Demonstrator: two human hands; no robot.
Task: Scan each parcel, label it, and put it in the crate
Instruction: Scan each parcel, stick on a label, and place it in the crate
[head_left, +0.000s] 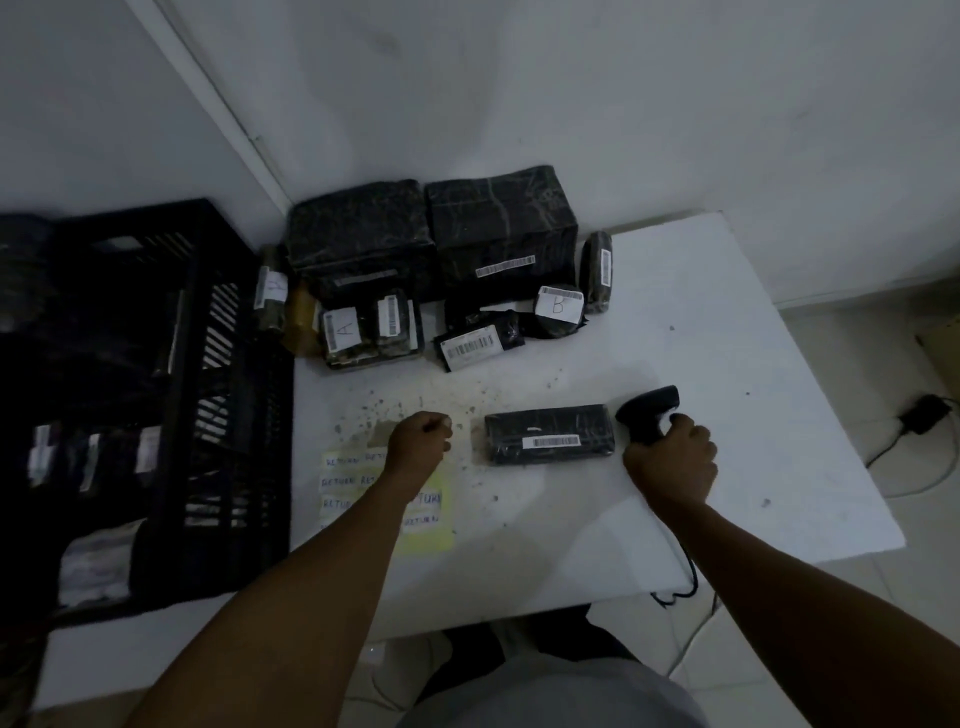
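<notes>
We grip the scanner (649, 415) in our right hand (670, 457), left hand (421, 441) fisted beside the parcel (549, 434) mid-tabletop, a few parcels already crated (218, 364), many more waiting along the far edge.

Crate (156, 395) sits at the desk's (675, 364) left edge, several parcels lying in it. Two big boxes side by side at the desk's far edge against the wall: left box (361, 228), right box (501, 223). In front of them a cluster of small parcels: parcel marked A (345, 332) front of the left box, barcode parcel (470, 345) to its right, parcel marked B (558, 309) further right. Flat parcel (549, 434) lies alone nearer the person, mid-desk. Label sheet (426, 519) on the desk left of it, partly under the left forearm. Left hand (418, 441) between sheet and flat parcel. Right hand (670, 460) just right of the flat parcel, its grip around the scanner (649, 410). Cable on the floor right of the desk.
</notes>
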